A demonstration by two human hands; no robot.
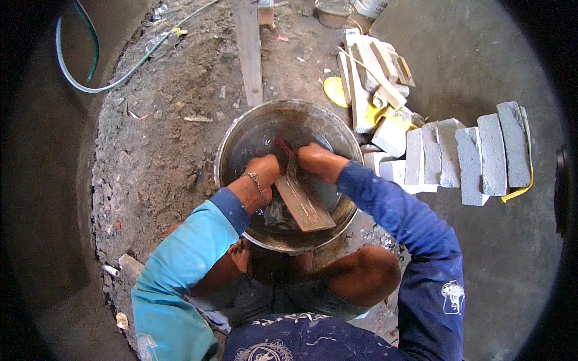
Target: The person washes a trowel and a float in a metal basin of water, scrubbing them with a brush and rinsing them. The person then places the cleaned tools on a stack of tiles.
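Between my knees stands a round metal basin [289, 247] with dark water in it. A rectangular plastering trowel [308, 208] slants inside it, its near end above the water by the basin's front wall. Its reddish handle end [282, 145] points away from me. My left hand [265, 169], with a chain bracelet at the wrist, is curled just left of the trowel. On the other side, my right hand [318, 159] is bent into a fist close to the handle. The fingers of both hands are turned down and hidden, so what they hold cannot be told.
Light grey blocks [472, 158] stand in a row at right, beside a pile of block offcuts [375, 72]. A wooden plank [250, 58] runs away beyond the basin. At upper left lies a green hose [135, 67]. A small bucket [333, 13] stands at the far side.
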